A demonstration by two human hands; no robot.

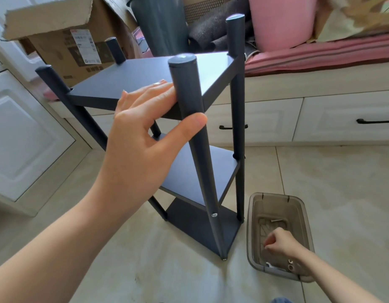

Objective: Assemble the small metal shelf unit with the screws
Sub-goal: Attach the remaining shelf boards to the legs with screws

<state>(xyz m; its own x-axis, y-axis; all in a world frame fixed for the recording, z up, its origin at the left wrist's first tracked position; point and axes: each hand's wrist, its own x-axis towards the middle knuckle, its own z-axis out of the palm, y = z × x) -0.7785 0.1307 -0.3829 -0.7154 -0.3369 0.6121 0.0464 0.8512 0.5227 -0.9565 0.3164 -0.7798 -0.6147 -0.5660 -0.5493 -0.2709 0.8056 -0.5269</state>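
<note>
Left hand grips upright shelf post; right hand, at 5 o'clock, pinches in bin, contents unclear.

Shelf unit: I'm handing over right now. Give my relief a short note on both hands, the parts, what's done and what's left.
Left hand: steadies the upright shelf unit, thumb and fingers around the near post.
Right hand: fingers curled inside the plastic bin on the floor; whether it holds anything can't be told.
Bin: a loose screw and small hardware.
Done: three shelves on four posts; one screw low in the near post.
Left: remaining screws.
</note>
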